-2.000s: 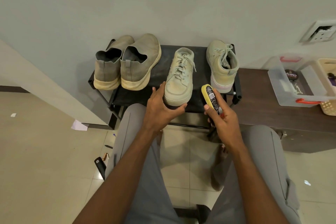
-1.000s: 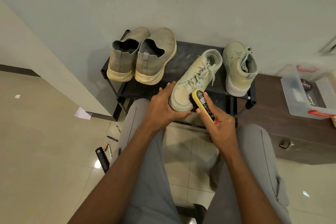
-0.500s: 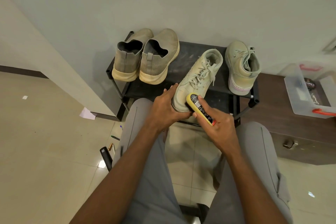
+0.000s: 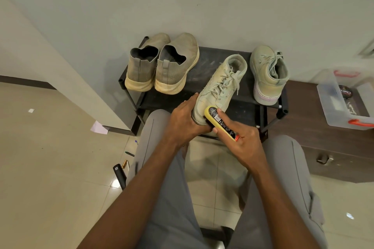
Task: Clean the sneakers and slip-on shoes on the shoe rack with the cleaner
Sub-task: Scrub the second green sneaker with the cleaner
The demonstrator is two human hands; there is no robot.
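A pale green laced sneaker [image 4: 220,85] lies at an angle on the black shoe rack [image 4: 204,56], toe toward me. My left hand [image 4: 182,117] grips its toe from the left side. My right hand [image 4: 240,139] holds the yellow cleaner [image 4: 217,122], whose dark underside presses on the toe's right side. The matching sneaker [image 4: 267,75] stands at the rack's right end, heel toward me. Two grey-beige slip-on shoes [image 4: 159,64] stand side by side on the left of the rack, heels toward me.
A dark wooden cabinet [image 4: 315,127] stands right of the rack with a clear plastic box [image 4: 344,105] with orange latches on it. My knees in grey trousers sit just before the rack. Pens and small items [image 4: 125,159] lie on the tiled floor at left.
The left hand turned the sneaker from straight to angled, toe toward me. The right hand brought the cleaner from beside the shoe onto its toe and moved it slightly along the toe.
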